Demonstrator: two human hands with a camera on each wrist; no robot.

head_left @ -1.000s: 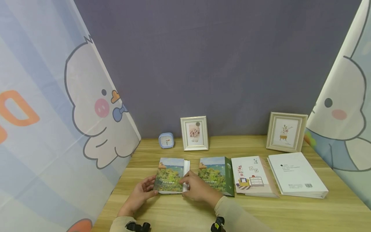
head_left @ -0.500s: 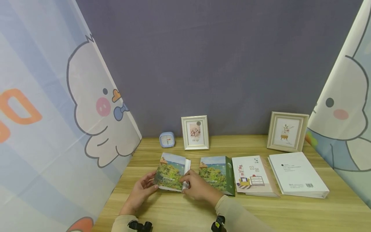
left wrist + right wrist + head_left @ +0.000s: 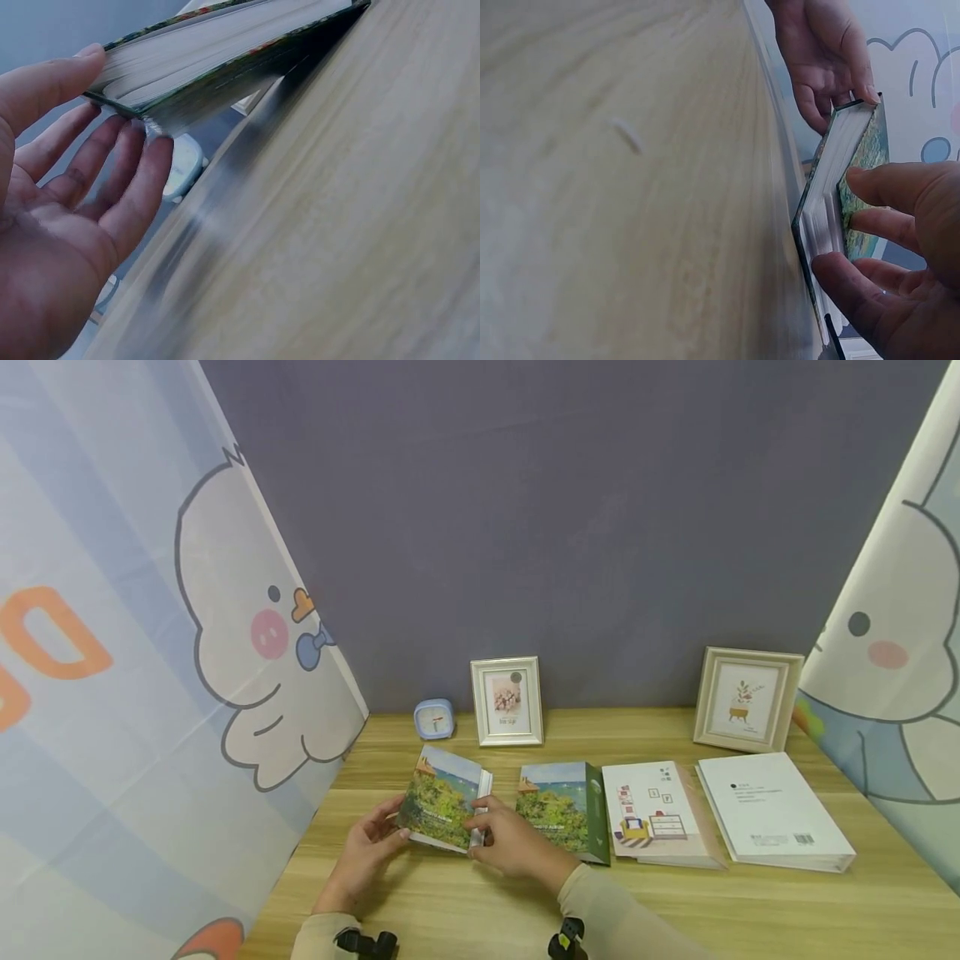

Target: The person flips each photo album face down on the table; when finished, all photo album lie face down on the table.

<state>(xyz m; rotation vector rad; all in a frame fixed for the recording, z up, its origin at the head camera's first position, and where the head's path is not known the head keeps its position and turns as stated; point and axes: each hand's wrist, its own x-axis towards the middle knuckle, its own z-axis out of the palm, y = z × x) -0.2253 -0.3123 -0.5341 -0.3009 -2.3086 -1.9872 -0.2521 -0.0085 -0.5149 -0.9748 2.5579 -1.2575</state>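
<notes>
A photo album [image 3: 442, 793] with a painted seaside garden cover lies between both hands at the left of the table. My left hand [image 3: 366, 852] holds its left edge, thumb at the upper side and fingers below. The left wrist view shows that edge of the album [image 3: 217, 67] lifted off the wood, with the lower cover hanging at an angle. At the right side, my right hand [image 3: 517, 842] pinches the front cover and white pages. In the right wrist view, the cover [image 3: 870, 146] stands tilted and a stepped block of pages shows [image 3: 825, 217].
A matching green-spined album [image 3: 555, 810], a pink illustrated album [image 3: 648, 814] and a white album [image 3: 772, 810] lie in a row to the right. Behind stand a blue clock [image 3: 434, 720], a small picture frame [image 3: 507, 702] and a larger one [image 3: 748, 700].
The held album's left side has risen from the table and its cover has tilted, top edge swinging up. Both hands keep their places on it, the left lifting slightly.
</notes>
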